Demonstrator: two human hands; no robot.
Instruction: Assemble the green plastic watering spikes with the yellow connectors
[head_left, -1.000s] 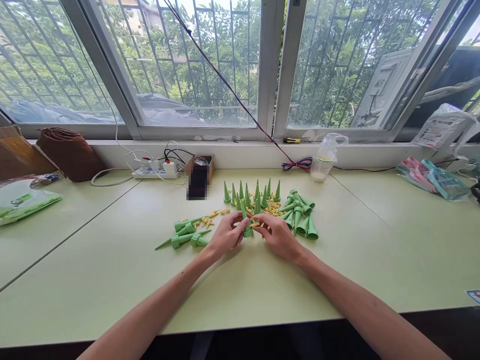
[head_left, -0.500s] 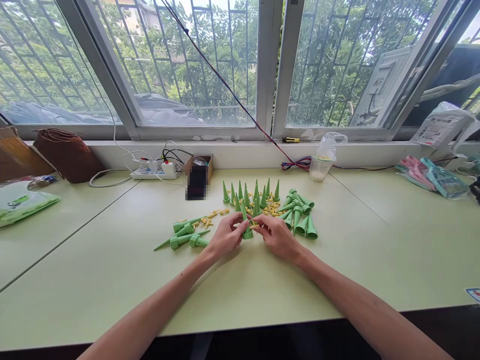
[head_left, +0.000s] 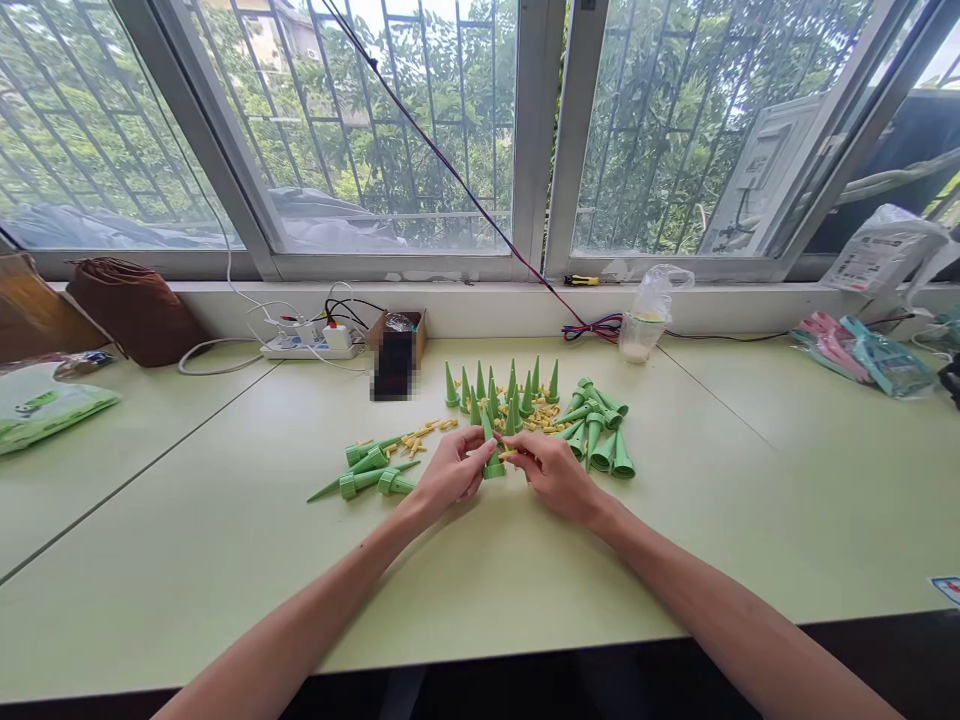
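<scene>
My left hand (head_left: 455, 466) is closed around a green plastic plant-watering spike (head_left: 493, 464), its pointed end up and its wide collar low over the table. Pinched in my right hand (head_left: 555, 468) is a small yellow nozzle (head_left: 509, 454), held against the spike's right side; its tip is partly hidden by my fingers. Behind my hands stand several upright green spikes (head_left: 553, 382), with loose yellow nozzles (head_left: 541, 417) among them. More green spikes (head_left: 594, 430) lie heaped on the right. Several others (head_left: 360, 481) lie on the left, beside a few yellow nozzles (head_left: 417, 440).
On the pale green table (head_left: 480, 590), a power strip (head_left: 315, 346) with cables and a small cardboard box (head_left: 420, 338) stand at the back. A plastic cup in a bag (head_left: 642, 335) is near the sill. Bagged pink and teal items (head_left: 862, 350) lie at right.
Almost nothing differs. The spike in my left hand has tilted or shifted slightly, and my right fingers stay at its side with the yellow nozzle.
</scene>
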